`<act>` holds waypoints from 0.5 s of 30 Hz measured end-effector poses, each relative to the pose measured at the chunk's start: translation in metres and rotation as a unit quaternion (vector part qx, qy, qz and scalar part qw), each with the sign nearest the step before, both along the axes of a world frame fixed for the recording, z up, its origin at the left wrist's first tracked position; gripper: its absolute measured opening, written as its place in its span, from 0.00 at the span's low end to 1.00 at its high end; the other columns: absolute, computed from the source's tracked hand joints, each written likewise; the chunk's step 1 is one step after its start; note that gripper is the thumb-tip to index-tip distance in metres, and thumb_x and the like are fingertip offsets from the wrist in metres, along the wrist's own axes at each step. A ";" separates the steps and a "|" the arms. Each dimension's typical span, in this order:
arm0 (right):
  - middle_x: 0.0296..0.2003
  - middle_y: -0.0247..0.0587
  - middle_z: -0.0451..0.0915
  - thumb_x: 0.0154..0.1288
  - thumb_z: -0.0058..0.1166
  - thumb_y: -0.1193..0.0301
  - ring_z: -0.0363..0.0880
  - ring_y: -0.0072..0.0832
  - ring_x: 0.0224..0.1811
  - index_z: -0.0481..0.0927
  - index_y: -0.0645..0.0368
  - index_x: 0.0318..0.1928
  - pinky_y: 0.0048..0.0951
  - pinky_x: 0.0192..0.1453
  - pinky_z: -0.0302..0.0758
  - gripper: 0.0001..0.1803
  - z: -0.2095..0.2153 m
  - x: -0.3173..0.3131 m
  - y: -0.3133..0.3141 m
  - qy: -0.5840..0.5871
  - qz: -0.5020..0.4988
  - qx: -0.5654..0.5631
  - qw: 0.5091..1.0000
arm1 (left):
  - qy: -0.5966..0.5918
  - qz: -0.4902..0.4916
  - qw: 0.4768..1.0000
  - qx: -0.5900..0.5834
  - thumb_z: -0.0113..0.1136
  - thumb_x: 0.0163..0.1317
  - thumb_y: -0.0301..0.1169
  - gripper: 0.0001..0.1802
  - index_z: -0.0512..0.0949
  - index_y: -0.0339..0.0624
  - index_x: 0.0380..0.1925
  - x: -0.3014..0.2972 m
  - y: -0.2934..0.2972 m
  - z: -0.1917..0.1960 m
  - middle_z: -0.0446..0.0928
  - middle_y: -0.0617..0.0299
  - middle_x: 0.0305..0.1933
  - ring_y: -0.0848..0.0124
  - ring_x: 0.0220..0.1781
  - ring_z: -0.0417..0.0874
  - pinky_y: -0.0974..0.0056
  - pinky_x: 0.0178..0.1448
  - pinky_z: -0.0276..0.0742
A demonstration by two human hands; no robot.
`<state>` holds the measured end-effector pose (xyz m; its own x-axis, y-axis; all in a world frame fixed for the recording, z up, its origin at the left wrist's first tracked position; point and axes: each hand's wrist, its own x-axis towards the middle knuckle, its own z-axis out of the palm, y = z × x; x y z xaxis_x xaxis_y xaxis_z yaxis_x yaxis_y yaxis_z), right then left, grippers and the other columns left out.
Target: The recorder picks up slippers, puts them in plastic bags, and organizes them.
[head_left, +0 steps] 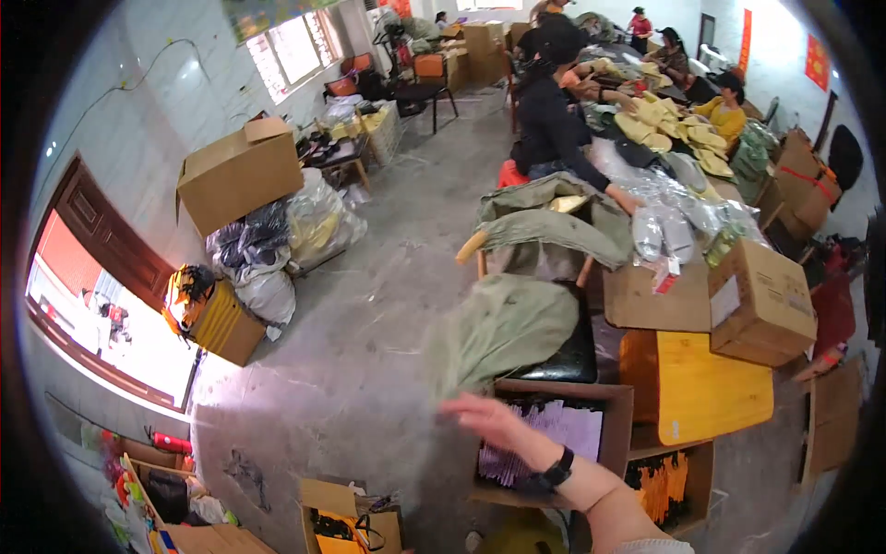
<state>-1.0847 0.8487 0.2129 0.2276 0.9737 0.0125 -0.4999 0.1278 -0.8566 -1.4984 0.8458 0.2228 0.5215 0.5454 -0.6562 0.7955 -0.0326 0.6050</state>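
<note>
Nothing's in my grip right now: my right hand [484, 417] is flat, fingers spread, a bit motion-blurred, passing over the near corner of the open cardboard box of purple sheets [554, 434] and just below the olive-green cloth [508, 328] draped on a black seat [565, 355]. My left hand isn't in view. To do this reach well, I'd say slow down and get a proper pinch on the cloth's loose hem (it hangs close to my fingertips), rather than swatting at it, and keep my wrist off the box flap. To the right, a yellow wooden desk [701, 383] carries a closed carton [761, 300]. Room's a concrete-floored workshop, boxes and bagged goods along the wall, other people working at a long table further back.
</note>
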 end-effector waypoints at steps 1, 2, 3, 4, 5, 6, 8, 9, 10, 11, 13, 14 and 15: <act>0.54 0.36 0.74 0.69 0.49 0.71 0.68 0.26 0.60 0.75 0.60 0.59 0.29 0.67 0.59 0.19 0.029 -0.021 -0.022 -0.009 -0.013 -0.001 1.000 | -0.015 0.042 0.998 -0.034 0.57 0.65 0.38 0.25 0.69 0.40 0.59 0.017 0.005 0.011 0.76 0.52 0.54 0.54 0.52 0.78 0.56 0.51 0.75; 0.50 0.37 0.75 0.68 0.51 0.67 0.69 0.27 0.56 0.77 0.60 0.55 0.30 0.62 0.61 0.18 0.055 -0.044 -0.041 -0.037 0.066 0.047 0.996 | -0.165 0.212 0.936 -0.226 0.55 0.66 0.37 0.23 0.70 0.38 0.58 0.015 0.016 0.002 0.76 0.52 0.54 0.54 0.53 0.78 0.56 0.54 0.74; 0.46 0.39 0.76 0.68 0.53 0.63 0.71 0.29 0.51 0.80 0.61 0.51 0.30 0.57 0.63 0.18 0.078 -0.068 -0.059 -0.064 0.142 0.091 0.983 | -0.293 0.360 0.788 -0.404 0.53 0.67 0.36 0.22 0.71 0.36 0.57 0.012 0.025 -0.003 0.76 0.51 0.53 0.54 0.54 0.77 0.56 0.56 0.73; 0.41 0.40 0.78 0.67 0.54 0.59 0.72 0.30 0.47 0.82 0.62 0.47 0.31 0.52 0.64 0.19 0.094 -0.090 -0.083 -0.090 0.208 0.124 0.966 | -0.373 0.322 0.758 -0.428 0.50 0.67 0.45 0.29 0.66 0.41 0.62 0.047 0.031 0.036 0.69 0.52 0.61 0.55 0.61 0.71 0.53 0.62 0.68; 0.37 0.40 0.77 0.65 0.56 0.58 0.71 0.31 0.42 0.83 0.63 0.43 0.31 0.48 0.63 0.19 0.116 -0.111 -0.104 -0.056 0.217 0.132 0.966 | -0.450 0.291 0.720 -0.441 0.47 0.67 0.55 0.36 0.61 0.45 0.67 0.068 0.032 0.077 0.63 0.53 0.69 0.56 0.69 0.64 0.51 0.68 0.63; 0.32 0.39 0.76 0.64 0.57 0.56 0.70 0.31 0.37 0.84 0.64 0.39 0.30 0.43 0.62 0.20 0.130 -0.126 -0.129 -0.022 0.221 0.139 0.965 | -0.475 0.299 0.731 -0.387 0.44 0.68 0.55 0.35 0.59 0.45 0.68 0.056 0.052 0.049 0.59 0.55 0.71 0.56 0.70 0.62 0.50 0.69 0.62; 0.25 0.37 0.73 0.63 0.58 0.56 0.67 0.31 0.31 0.82 0.64 0.32 0.30 0.39 0.60 0.20 0.129 -0.157 -0.194 -0.050 0.162 0.157 0.973 | -0.479 0.366 0.714 -0.356 0.42 0.70 0.49 0.31 0.60 0.42 0.66 0.058 0.079 0.032 0.61 0.54 0.69 0.56 0.68 0.63 0.49 0.69 0.62; 0.24 0.36 0.71 0.62 0.59 0.57 0.65 0.31 0.30 0.80 0.63 0.28 0.30 0.38 0.59 0.19 0.132 -0.177 -0.220 -0.039 0.137 0.148 0.979 | -0.459 0.442 0.683 -0.357 0.42 0.71 0.44 0.27 0.63 0.38 0.63 0.063 0.077 0.046 0.66 0.52 0.65 0.57 0.66 0.67 0.50 0.69 0.63; 0.23 0.35 0.70 0.62 0.60 0.57 0.64 0.30 0.29 0.78 0.62 0.25 0.30 0.36 0.58 0.20 0.139 -0.198 -0.250 -0.032 0.100 0.132 0.986 | -0.437 0.415 0.698 -0.386 0.42 0.71 0.44 0.27 0.63 0.38 0.63 0.055 0.074 0.044 0.66 0.52 0.65 0.57 0.66 0.67 0.50 0.69 0.63; 0.21 0.29 0.67 0.61 0.61 0.59 0.62 0.23 0.27 0.74 0.59 0.23 0.26 0.33 0.58 0.18 0.143 -0.219 -0.274 -0.062 0.064 0.120 0.989 | -0.449 0.279 0.786 -0.321 0.44 0.70 0.45 0.27 0.65 0.38 0.62 0.049 0.076 0.036 0.68 0.51 0.64 0.56 0.64 0.69 0.50 0.67 0.65; 0.21 0.25 0.65 0.60 0.60 0.60 0.61 0.20 0.26 0.72 0.58 0.23 0.23 0.32 0.57 0.18 0.137 -0.272 -0.324 0.000 -0.036 0.025 0.999 | -0.459 0.097 0.840 -0.274 0.45 0.68 0.46 0.28 0.67 0.38 0.60 0.051 0.076 0.032 0.69 0.50 0.62 0.54 0.62 0.71 0.49 0.65 0.67; 0.21 0.22 0.63 0.60 0.60 0.61 0.59 0.16 0.25 0.70 0.57 0.23 0.21 0.30 0.56 0.17 0.138 -0.301 -0.350 0.082 -0.096 -0.049 0.991 | -0.428 0.099 0.819 -0.369 0.47 0.66 0.48 0.29 0.68 0.37 0.59 0.058 0.068 0.037 0.71 0.51 0.60 0.54 0.60 0.73 0.48 0.64 0.69; 0.21 0.18 0.61 0.59 0.58 0.64 0.57 0.11 0.24 0.68 0.55 0.23 0.17 0.28 0.55 0.15 0.154 -0.320 -0.369 0.089 -0.197 -0.098 0.971 | -0.394 0.110 0.795 -0.448 0.50 0.64 0.49 0.31 0.69 0.37 0.58 0.063 0.054 0.047 0.72 0.51 0.59 0.53 0.58 0.74 0.48 0.62 0.71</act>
<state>-1.4048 0.4801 0.3668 0.5649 0.7898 -0.2389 -0.5883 0.1826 -0.7877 -1.4357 0.8998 0.2700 0.9196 0.1777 -0.3503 0.0853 0.7801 0.6198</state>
